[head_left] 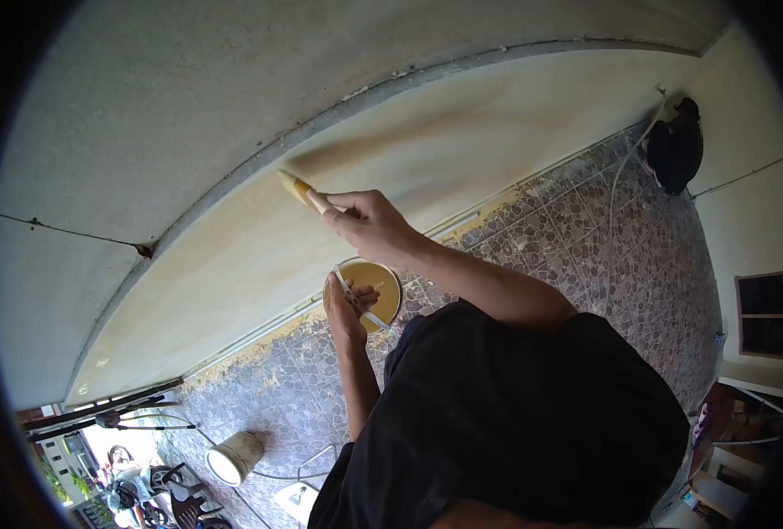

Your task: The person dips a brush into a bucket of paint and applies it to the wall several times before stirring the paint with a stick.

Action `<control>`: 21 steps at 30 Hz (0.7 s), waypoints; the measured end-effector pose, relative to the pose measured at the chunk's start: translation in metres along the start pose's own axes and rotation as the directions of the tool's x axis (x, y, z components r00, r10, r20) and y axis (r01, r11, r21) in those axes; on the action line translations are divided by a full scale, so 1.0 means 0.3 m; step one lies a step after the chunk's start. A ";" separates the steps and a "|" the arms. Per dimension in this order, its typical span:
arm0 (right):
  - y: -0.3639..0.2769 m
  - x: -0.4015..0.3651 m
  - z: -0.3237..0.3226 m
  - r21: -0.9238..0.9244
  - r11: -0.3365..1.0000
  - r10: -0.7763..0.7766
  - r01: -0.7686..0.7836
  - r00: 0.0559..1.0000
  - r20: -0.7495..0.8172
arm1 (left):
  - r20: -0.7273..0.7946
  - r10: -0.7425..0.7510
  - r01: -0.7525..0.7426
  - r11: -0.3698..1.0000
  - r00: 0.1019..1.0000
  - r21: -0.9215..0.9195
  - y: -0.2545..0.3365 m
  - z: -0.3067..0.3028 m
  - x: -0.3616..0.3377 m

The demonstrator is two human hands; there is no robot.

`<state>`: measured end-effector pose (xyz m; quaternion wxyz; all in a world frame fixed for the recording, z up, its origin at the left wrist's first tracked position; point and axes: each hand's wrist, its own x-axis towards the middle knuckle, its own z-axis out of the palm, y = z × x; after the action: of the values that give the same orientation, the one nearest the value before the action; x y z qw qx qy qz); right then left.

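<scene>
My right hand [369, 225] is closed round the pale handle of a paintbrush [300, 188], whose bristle end is at the cream-coloured lower wall [233, 229], just under a grey ledge. Lower down, my left hand [347, 304] is at a round bucket [394, 284] holding yellowish-tan liquid. A thin white strip [356, 302], seemingly the bucket's handle, crosses that hand's palm, and its fingers reach over the bucket's opening.
A grey ledge [356, 97] curves above the painted wall. A person in dark clothes [675, 148] is at the far upper right. On the patterned tile floor [550, 238] lies a hose [614, 198]. A white bucket [235, 458] and a motorcycle [149, 489] are at lower left.
</scene>
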<state>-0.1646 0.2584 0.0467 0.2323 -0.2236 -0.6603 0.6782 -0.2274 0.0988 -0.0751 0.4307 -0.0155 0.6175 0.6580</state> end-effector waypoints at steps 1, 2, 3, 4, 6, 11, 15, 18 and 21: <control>-0.017 0.006 -0.029 0.104 0.990 0.091 -0.092 0.996 0.018 | -0.015 -0.005 0.005 1.000 1.000 -0.010 0.002 -0.002 -0.004; -0.041 0.003 -0.079 0.237 0.960 0.165 -0.149 0.985 -0.049 | -0.018 -0.005 0.005 1.000 1.000 -0.012 0.004 -0.009 -0.005; -0.044 0.012 -0.158 0.357 0.915 0.224 -0.187 0.972 -0.065 | -0.023 -0.003 0.003 1.000 1.000 -0.017 0.003 -0.016 -0.008; -0.059 0.006 -0.218 0.356 0.921 0.234 -0.160 0.956 -0.175 | -0.031 -0.001 0.000 1.000 1.000 -0.025 0.000 -0.023 -0.010; -0.054 -0.023 -0.341 0.394 0.904 0.290 -0.167 0.917 -0.275 | -0.043 0.005 -0.007 0.999 0.999 -0.049 -0.010 -0.044 -0.015; -0.030 -0.088 -0.371 0.240 0.970 0.189 -0.040 0.743 -0.642 | -0.098 0.017 -0.023 0.998 0.995 -0.063 -0.013 -0.058 -0.044; 0.063 0.031 -0.150 -0.174 0.981 -0.163 0.083 0.841 -0.517 | -0.085 0.005 -0.011 0.997 0.996 -0.071 -0.023 -0.077 -0.044; 0.007 0.062 0.090 -0.218 0.974 -0.115 0.065 0.967 -0.225 | -0.089 0.008 -0.016 0.996 0.996 -0.085 -0.014 -0.092 -0.051; -0.013 0.026 0.214 -0.120 0.991 -0.058 0.055 0.998 -0.019 | -0.099 0.008 -0.017 0.996 0.995 -0.092 -0.014 -0.113 -0.057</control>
<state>-0.2100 0.2125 0.0524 0.2449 -0.2257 -0.7033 0.6280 -0.2316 0.0608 -0.0770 0.3943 -0.0640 0.6067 0.6872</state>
